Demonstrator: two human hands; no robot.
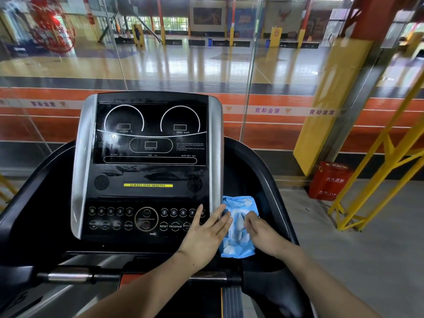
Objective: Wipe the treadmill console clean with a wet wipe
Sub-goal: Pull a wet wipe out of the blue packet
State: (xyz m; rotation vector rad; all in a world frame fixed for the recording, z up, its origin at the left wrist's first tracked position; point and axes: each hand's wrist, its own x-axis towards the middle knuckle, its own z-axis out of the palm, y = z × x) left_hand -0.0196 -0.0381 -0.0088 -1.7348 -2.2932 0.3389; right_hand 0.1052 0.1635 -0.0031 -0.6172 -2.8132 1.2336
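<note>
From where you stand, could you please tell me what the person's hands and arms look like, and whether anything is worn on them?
Both arms are bare up to the frame's edge: no sleeves show. The left hand and right hand wear no gloves, and I see no rings, watch or wristband. The nails look short and unpainted.

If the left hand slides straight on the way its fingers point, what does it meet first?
The left hand points up the console; likely first the number buttons at its fingertips, though contact height is unclear.
</note>
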